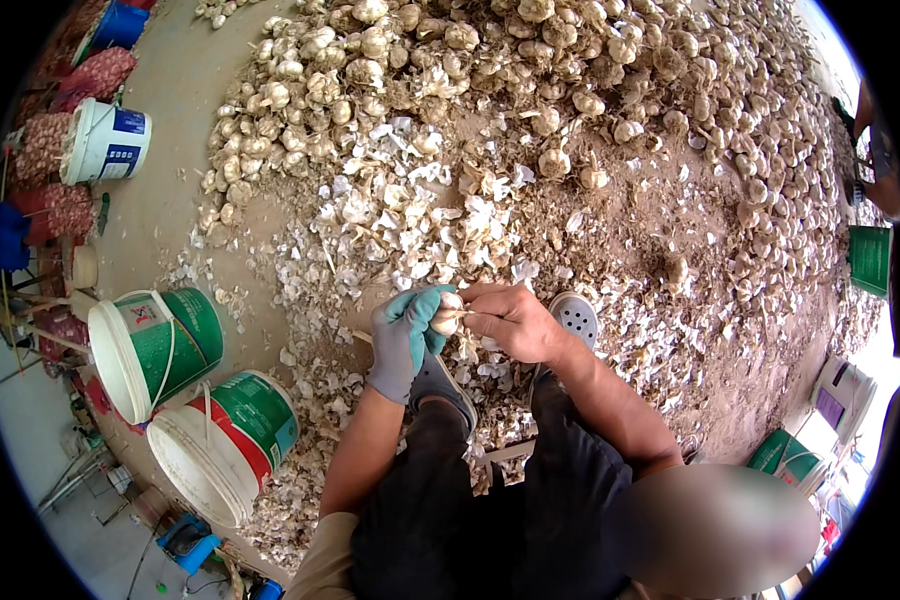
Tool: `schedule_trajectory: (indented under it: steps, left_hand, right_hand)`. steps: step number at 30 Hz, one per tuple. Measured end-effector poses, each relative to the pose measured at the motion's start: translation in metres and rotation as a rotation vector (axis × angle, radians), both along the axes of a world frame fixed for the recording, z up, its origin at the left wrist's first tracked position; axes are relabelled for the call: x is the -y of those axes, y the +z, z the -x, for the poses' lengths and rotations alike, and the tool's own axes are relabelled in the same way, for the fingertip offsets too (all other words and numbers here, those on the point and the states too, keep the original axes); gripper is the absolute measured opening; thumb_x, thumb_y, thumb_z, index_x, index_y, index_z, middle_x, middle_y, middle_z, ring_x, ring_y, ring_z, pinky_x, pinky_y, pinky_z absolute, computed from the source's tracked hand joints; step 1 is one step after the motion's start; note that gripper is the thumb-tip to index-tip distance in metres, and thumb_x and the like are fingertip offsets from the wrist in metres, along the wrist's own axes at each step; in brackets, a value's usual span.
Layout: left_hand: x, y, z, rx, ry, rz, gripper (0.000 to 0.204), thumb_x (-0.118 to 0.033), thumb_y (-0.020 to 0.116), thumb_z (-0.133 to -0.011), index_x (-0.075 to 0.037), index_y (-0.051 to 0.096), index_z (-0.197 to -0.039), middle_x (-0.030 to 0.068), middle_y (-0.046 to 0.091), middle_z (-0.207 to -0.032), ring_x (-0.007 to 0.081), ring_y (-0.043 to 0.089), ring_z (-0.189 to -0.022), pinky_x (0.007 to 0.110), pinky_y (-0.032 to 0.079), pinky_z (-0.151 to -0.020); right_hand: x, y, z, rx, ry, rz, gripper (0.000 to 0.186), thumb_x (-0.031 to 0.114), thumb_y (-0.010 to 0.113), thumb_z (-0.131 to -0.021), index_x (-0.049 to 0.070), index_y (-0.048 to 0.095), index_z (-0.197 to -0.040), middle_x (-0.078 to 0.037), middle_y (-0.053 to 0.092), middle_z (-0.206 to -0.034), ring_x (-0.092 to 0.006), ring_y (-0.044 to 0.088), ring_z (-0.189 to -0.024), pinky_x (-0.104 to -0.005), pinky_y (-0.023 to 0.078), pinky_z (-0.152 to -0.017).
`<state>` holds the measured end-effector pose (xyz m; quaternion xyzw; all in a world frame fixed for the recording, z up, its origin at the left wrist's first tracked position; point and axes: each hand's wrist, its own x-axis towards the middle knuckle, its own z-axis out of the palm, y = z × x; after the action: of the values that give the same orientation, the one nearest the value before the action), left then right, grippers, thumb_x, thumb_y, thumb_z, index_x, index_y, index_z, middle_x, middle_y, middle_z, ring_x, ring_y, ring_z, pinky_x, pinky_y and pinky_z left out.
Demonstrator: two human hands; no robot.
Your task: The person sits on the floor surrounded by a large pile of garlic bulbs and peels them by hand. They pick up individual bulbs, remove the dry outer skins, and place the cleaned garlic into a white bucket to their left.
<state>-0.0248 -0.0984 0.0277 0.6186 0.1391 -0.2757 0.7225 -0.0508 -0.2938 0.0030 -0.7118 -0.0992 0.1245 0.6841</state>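
My left hand (407, 337), in a grey and teal glove, is closed around a garlic bulb (448, 311) at the centre of the view. My bare right hand (508, 322) is pinched on the same bulb from the right, its thumb at the stem end. Below both hands lies a litter of papery garlic skins (430, 225) and soil, spread around my grey clogs (577, 316). A large pile of garlic bulbs (430, 50) fills the ground ahead of me.
Buckets (155, 355) stand on my left, with red mesh sacks (55, 215) behind them. More buckets (840, 400) stand on the right. Another person's arm (880, 175) shows at the right edge, and a blurred round shape (710, 525) covers the lower right.
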Motion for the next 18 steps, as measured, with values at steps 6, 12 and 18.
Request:
schedule_trajectory:
  steps: [6, 12, 18]
  left_hand:
    - [-0.017, -0.031, 0.005, -0.21, 0.23, 0.495, 0.039, -0.035, 0.057, -0.099, 0.002, 0.068, -0.107, 0.0024, 0.066, -0.078, 0.0094, 0.05, -0.051, 0.024, 0.046, -0.048]
    - [-0.01, -0.029, -0.012, -0.041, 0.434, 0.231, 0.051, -0.04, 0.058, -0.097, -0.005, 0.05, -0.133, 0.0067, 0.055, -0.127, 0.0205, 0.053, -0.112, 0.035, 0.048, -0.091]
    - [-0.004, -0.027, 0.006, 0.325, -0.093, -0.206, 0.047, -0.039, 0.051, -0.101, 0.001, 0.063, -0.123, 0.0152, 0.068, -0.112, 0.0181, 0.065, -0.093, 0.031, 0.052, -0.085]
  right_hand:
    - [-0.004, -0.014, 0.008, -0.478, 0.026, -0.451, 0.021, 0.01, 0.061, -0.095, -0.006, 0.068, -0.106, -0.013, 0.068, -0.1, -0.018, 0.062, -0.087, -0.0313, 0.049, -0.077]
    - [-0.005, -0.022, 0.007, -0.368, -0.024, -0.175, 0.021, 0.014, 0.062, -0.095, -0.005, 0.07, -0.095, -0.011, 0.066, -0.089, -0.0171, 0.061, -0.081, -0.0295, 0.048, -0.073]
    - [-0.016, -0.014, 0.0, 0.142, 0.019, 0.187, 0.017, 0.009, 0.063, -0.088, -0.003, 0.062, -0.076, -0.015, 0.061, -0.076, -0.0278, 0.062, -0.072, -0.0375, 0.05, -0.066]
